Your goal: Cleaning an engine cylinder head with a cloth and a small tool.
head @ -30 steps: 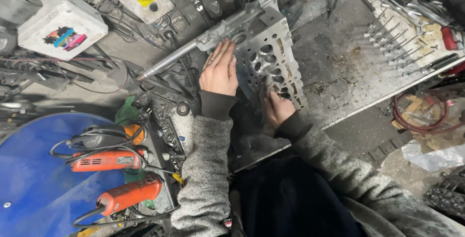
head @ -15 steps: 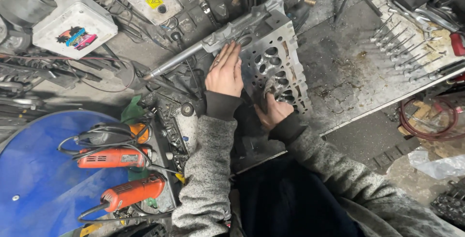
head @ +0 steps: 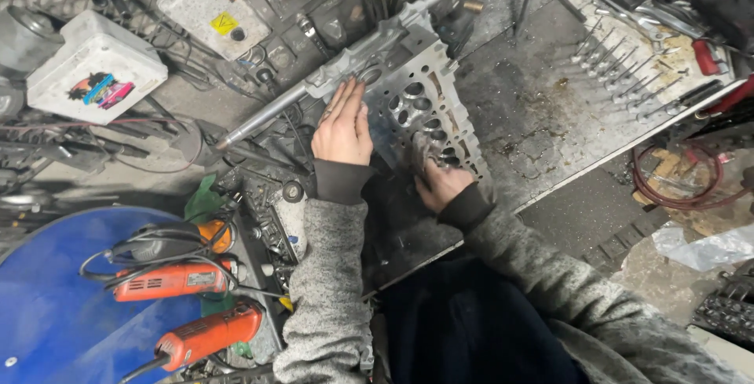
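Found a cylinder head [head: 428,113] lying on the grimy metal workbench [head: 542,129], near the centre of the scene, port side up and slanting from far left to near right. Left hand [head: 343,126] laid flat on its left edge, fingers extended and close together, pressing down as a brace. Right hand [head: 441,184] curled at the near end of the casting, fingertips tucked against the ports; could not tell whether anything was pinched between them. Judged the step in hand to be steadying and working at the near ports by touch; judged that any further move called for firm bracing from the left, the casting being heavy and sharp-edged.

Noted a long steel bar [head: 330,89] running along the far left side of the casting, touching it. Row of valves [head: 620,66] standing in a rack, far right, well apart. Two orange power tools [head: 177,280] with cables on a blue drum lid [head: 47,313], near left. White box [head: 93,66] far left. Clutter crowded the left side; cables lay near the left sleeve.
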